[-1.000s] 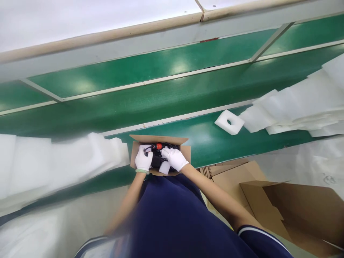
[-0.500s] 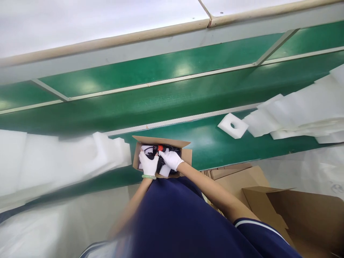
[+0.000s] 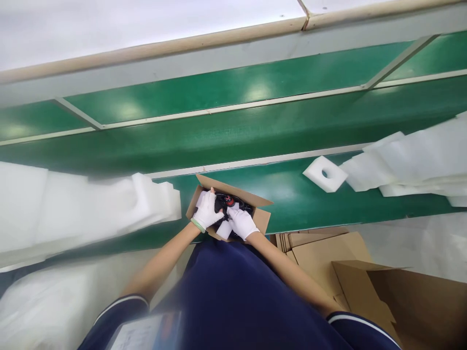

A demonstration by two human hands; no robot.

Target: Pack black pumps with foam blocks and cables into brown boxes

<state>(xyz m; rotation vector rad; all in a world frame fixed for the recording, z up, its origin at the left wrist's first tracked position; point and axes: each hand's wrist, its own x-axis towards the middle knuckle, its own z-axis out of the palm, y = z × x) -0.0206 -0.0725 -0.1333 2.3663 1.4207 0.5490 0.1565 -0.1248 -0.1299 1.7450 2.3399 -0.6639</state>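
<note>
Inside the carton [image 3: 261,220], the left hand [image 3: 207,210] is spread; the right hand [image 3: 242,222] curls, grip unclear. Arranging black parts [image 3: 220,201] seems underway, next needing gentle settling.

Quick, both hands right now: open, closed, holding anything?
Left hand: over black parts in the box; open or closed can't be told.
Right hand: fingers inside the box; grip hidden, can't tell if holding anything.

blk parts [image 3: 220,202] part-hid by L grip [image 3: 207,211], R grip [image 3: 242,223] | L foam [image 3: 73,209], R foam [image 3: 419,160] cut @ edges | badge [image 3: 146,335] cut btm, txt blurred
</note>
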